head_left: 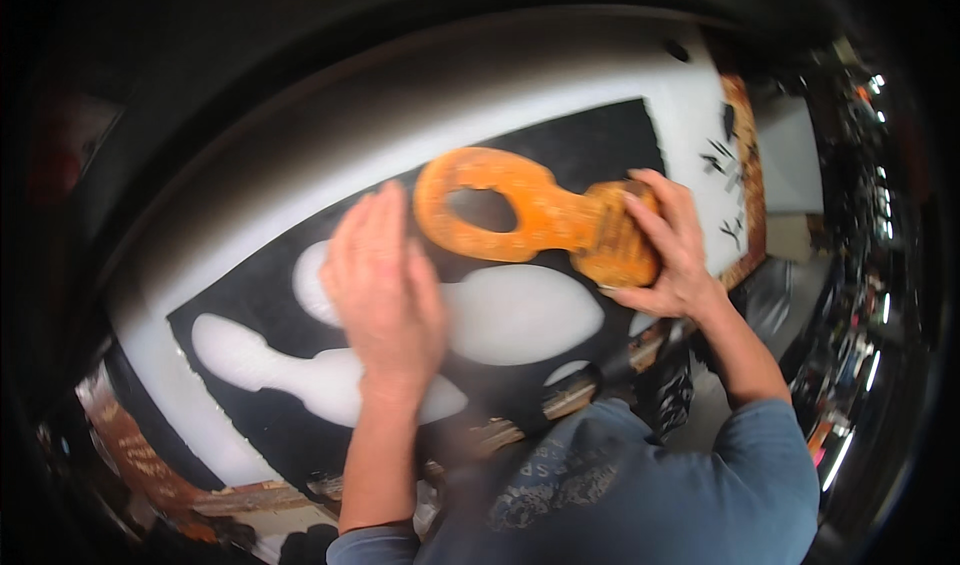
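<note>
No containers in view. Flat orange template with a rough, worn surface and an oval hole in its ring end (520, 210) lies on a black sheet (590, 145) covering a white table top (560, 70). Long axis runs left-right, ring end left, broad end right. Right hand (672, 245) clasps the broad end, fingers curled over its top edge. Left hand (385, 285) is flat, palm down, holding nothing, just left of the ring, motion-blurred. White template-shaped patches (520, 315) show in the black.

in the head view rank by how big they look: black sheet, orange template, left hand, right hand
1. black sheet
2. orange template
3. left hand and right hand: look alike; the left is blurred, so unranked.
</note>
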`<state>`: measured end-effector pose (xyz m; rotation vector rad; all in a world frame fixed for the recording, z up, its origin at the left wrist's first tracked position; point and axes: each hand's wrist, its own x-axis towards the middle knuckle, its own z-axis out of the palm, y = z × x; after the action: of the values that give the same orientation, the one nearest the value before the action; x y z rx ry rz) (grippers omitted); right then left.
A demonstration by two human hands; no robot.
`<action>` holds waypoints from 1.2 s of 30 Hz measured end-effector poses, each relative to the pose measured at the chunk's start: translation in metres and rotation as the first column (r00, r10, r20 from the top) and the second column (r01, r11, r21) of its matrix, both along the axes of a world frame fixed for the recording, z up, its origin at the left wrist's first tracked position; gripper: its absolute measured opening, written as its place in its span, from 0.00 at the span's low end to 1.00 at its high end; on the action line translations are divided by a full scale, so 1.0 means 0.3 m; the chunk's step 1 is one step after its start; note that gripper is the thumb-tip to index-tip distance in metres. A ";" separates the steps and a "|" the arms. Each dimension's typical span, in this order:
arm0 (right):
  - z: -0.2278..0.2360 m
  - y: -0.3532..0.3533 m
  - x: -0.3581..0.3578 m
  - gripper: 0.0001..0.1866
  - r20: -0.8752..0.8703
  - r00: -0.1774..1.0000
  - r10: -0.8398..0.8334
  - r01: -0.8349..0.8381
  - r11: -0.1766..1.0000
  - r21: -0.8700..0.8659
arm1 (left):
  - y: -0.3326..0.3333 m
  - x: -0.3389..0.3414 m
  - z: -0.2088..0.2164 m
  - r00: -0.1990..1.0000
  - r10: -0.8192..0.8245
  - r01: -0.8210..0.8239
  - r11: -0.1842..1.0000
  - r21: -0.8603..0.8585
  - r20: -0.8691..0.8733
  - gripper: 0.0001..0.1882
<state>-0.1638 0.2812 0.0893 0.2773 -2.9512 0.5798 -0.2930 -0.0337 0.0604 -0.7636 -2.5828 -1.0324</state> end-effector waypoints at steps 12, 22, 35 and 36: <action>-0.020 0.088 -0.058 0.48 -0.140 0.965 0.221 -0.252 0.925 -0.283 | 0.006 -0.013 -0.018 0.991 0.060 -0.073 0.991 -0.112 -0.116 0.21; 0.243 0.325 0.228 0.63 0.047 0.998 0.044 0.059 -0.340 -0.938 | 0.013 -0.016 -0.028 0.985 0.087 -0.098 0.993 -0.066 -0.147 0.21; 0.046 0.399 0.236 0.33 0.414 0.897 -0.156 0.346 -0.335 -0.876 | -0.005 -0.027 -0.032 0.988 0.093 -0.097 0.995 -0.027 -0.127 0.20; 0.051 0.399 0.236 0.29 0.458 0.842 -0.285 0.385 -0.276 -0.881 | -0.004 -0.027 -0.032 0.990 0.091 -0.093 0.995 -0.017 -0.112 0.20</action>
<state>-0.0930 0.4009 0.1047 -0.7825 -1.3687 2.4208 -0.3011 -0.0348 0.0508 -0.6794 -2.5130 -0.9097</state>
